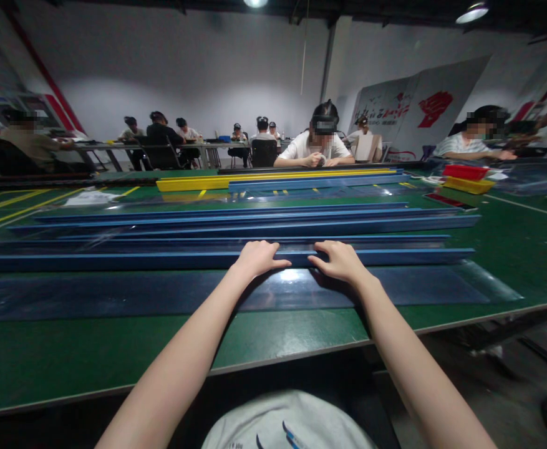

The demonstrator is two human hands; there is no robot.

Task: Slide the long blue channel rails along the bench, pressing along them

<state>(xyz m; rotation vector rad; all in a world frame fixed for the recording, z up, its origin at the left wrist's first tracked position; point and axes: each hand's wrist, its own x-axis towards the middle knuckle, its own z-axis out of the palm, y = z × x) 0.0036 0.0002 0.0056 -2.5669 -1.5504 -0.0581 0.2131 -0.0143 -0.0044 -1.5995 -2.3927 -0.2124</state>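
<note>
In the head view, the step looks like steadying: the left hand and right hand each pinch the frontmost blue strip in a thumb-and-finger grip. Shifting it calls for paired motion. More blue strips crowd behind; clear sheeting lies in front, then the table edge.

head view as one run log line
left hand: grips nearest blue rail | right hand: grips same rail | glossy plastic sheet: on green table

Two ceiling lamps glow; the wall (pale) stands behind.
</note>
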